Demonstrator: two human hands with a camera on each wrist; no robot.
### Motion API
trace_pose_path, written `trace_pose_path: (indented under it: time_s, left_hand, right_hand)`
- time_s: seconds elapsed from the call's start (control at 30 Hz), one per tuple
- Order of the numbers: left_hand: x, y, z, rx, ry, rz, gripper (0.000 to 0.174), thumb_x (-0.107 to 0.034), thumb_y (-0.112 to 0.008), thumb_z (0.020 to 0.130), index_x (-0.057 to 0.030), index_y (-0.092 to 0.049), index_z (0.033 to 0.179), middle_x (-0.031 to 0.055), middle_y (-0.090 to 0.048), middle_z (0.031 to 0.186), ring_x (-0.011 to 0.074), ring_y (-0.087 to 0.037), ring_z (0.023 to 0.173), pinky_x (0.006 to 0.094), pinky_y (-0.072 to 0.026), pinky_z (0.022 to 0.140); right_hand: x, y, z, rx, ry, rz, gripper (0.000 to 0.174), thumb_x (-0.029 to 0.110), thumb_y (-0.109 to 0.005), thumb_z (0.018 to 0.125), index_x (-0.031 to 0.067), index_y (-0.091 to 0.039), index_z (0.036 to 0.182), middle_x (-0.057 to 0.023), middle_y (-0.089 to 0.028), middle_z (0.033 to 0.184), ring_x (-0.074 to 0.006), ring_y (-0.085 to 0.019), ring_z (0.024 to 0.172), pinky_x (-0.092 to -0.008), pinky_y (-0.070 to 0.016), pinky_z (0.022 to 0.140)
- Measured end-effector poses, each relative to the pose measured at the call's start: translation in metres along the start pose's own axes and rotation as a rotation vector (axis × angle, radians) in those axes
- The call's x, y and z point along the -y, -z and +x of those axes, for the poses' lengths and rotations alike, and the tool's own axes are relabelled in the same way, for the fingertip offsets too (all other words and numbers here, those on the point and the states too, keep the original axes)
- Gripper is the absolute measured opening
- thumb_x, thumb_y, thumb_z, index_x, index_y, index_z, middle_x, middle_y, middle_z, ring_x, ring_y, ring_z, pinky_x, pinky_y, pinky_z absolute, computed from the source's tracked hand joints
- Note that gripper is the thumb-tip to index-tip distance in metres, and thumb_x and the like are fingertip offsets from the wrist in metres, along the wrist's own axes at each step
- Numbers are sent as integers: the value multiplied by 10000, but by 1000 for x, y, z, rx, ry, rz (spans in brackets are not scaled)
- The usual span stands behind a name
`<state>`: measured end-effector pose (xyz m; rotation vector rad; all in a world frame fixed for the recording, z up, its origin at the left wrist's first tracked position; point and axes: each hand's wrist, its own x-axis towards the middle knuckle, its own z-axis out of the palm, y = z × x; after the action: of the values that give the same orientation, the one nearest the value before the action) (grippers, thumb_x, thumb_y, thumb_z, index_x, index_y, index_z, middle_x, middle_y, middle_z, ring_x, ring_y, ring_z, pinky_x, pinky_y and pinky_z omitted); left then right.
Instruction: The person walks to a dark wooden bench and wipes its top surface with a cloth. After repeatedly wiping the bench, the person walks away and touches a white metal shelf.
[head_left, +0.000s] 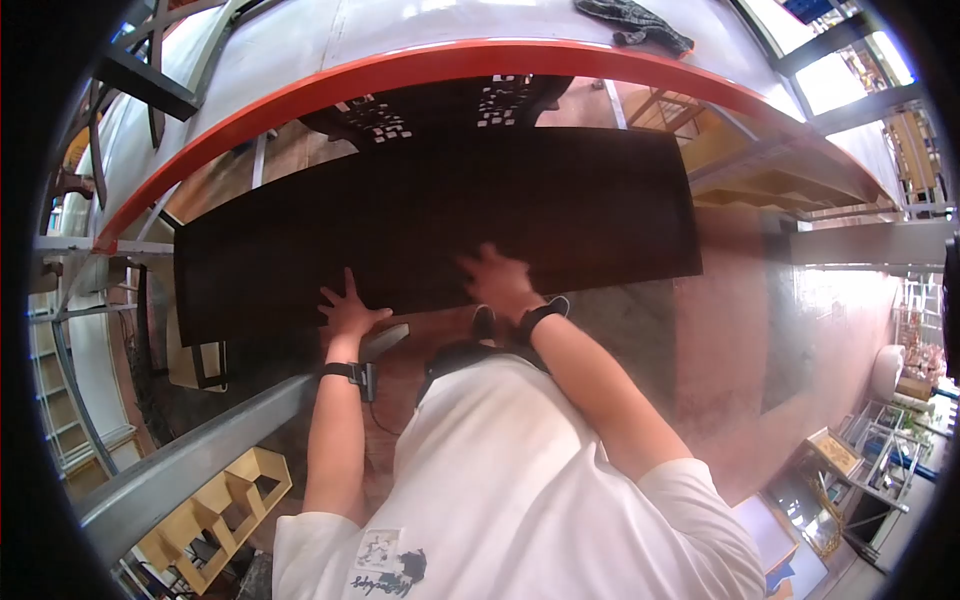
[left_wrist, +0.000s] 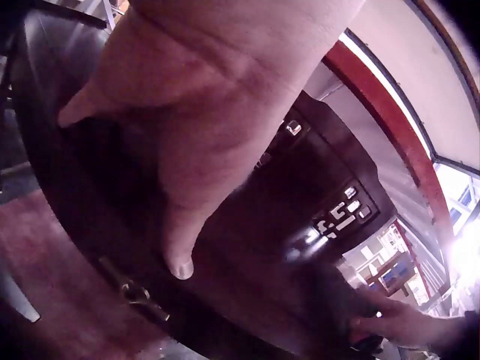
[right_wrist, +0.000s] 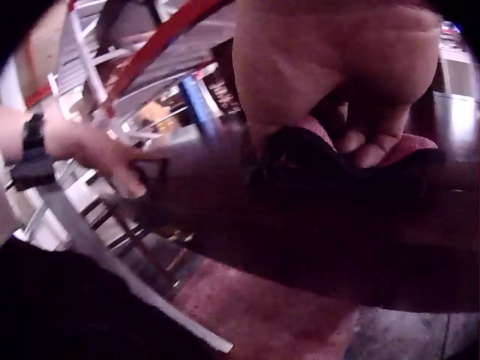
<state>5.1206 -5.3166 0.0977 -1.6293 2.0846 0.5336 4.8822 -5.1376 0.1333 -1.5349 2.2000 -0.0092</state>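
Observation:
A long dark brown wooden panel [head_left: 420, 200] lies across the space before the person. The left hand [head_left: 352, 315] rests on its near edge with fingers spread; in the left wrist view, a thumb and fingertip of this hand [left_wrist: 217, 127] touch the dark surface. Blurred in the head view, the right hand [head_left: 502, 283] is over the panel near its middle. The right wrist view shows this hand [right_wrist: 337, 67] with fingers curled on a black and pink pad [right_wrist: 322, 161], against the panel [right_wrist: 360, 240]. A brass fitting [left_wrist: 136, 292] sits on the panel's edge.
Beyond the panel are a dark carved piece [head_left: 375, 122] and an orange-red beam [head_left: 420, 58]. A grey cloth [head_left: 635, 25] lies on the pale surface behind. At lower left are a metal bar [head_left: 200, 465] and a light wooden compartment unit [head_left: 215, 520].

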Motion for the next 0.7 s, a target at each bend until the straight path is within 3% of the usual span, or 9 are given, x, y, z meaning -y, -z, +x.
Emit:
trace_pose_path:
  time_s: [0.1,0.17,0.3,0.37,0.5,0.53,0.57,0.63,0.7]
  left_hand:
    - [-3,4,1,16,14,11,1286,-542,-875,641,-350,-31,1592,337,-23,1603,640,-162,1407,731,-360,1033]
    - [-2,4,-1,1,22,44,1272,-532,-871,655,-346,-32,1593,337,-24,1603,632,-171,1409,722,-371,1031]
    - [-4,0,0,-16,-12,43,1275,-514,-877,656,-337,-31,1594,337,-25,1602,623,-178,1413,717,-371,1034]
    - [-7,4,-4,-22,22,9,1281,-502,-880,654,-328,-28,1594,346,-21,1597,630,-177,1409,712,-375,1034]
    - [-3,0,2,-63,-1,62,1286,-491,-883,650,-322,-27,1594,364,-14,1588,646,-169,1400,716,-379,1026]
    - [-2,-1,2,-53,-1,40,1313,-501,-889,625,-325,-21,1595,389,-28,1575,667,-171,1385,679,-366,1060]
    - [-2,-1,3,-43,-2,15,1341,-512,-895,600,-327,-15,1595,413,-42,1562,687,-174,1370,641,-354,1094]
    - [-2,-1,4,-45,-3,1,1331,-490,-900,605,-316,-28,1596,404,-29,1566,690,-178,1365,646,-372,1081]
    - [-3,0,2,-43,-11,-11,1322,-468,-906,609,-304,-42,1596,395,-16,1570,692,-183,1361,652,-389,1068]
  right_hand:
    - [-82,1,-16,-160,-344,273,610,371,-640,900,321,-422,1468,-168,-462,1353,-405,-610,1145,-557,-551,851]
    - [-144,-4,-40,-279,-476,274,630,355,-660,886,321,-414,1465,-188,-460,1346,-441,-599,1136,-553,-540,888]
    - [-245,-10,-102,-329,-723,279,695,304,-690,877,286,-365,1492,-216,-445,1355,-465,-566,1170,-533,-517,943]
    - [-284,-23,-127,-373,-735,218,696,293,-688,882,267,-361,1496,-226,-431,1368,-466,-553,1190,-535,-504,962]
    - [-292,-27,-132,-360,-713,163,721,230,-683,860,244,-363,1505,-232,-449,1369,-454,-578,1148,-542,-514,927]
    - [-282,-24,-125,-301,-669,173,715,258,-691,871,300,-363,1505,-193,-423,1413,-433,-567,1197,-576,-502,912]
    - [-266,-25,-119,-270,-594,138,723,258,-694,863,310,-365,1505,-183,-428,1414,-427,-583,1178,-585,-501,897]
    - [-216,-26,-103,-252,-439,54,745,249,-707,832,335,-382,1496,-164,-453,1389,-413,-619,1121,-596,-503,867]
    - [-159,-22,-90,-272,-230,8,735,233,-712,807,324,-423,1477,-146,-519,1245,-411,-629,1054,-583,-500,869]
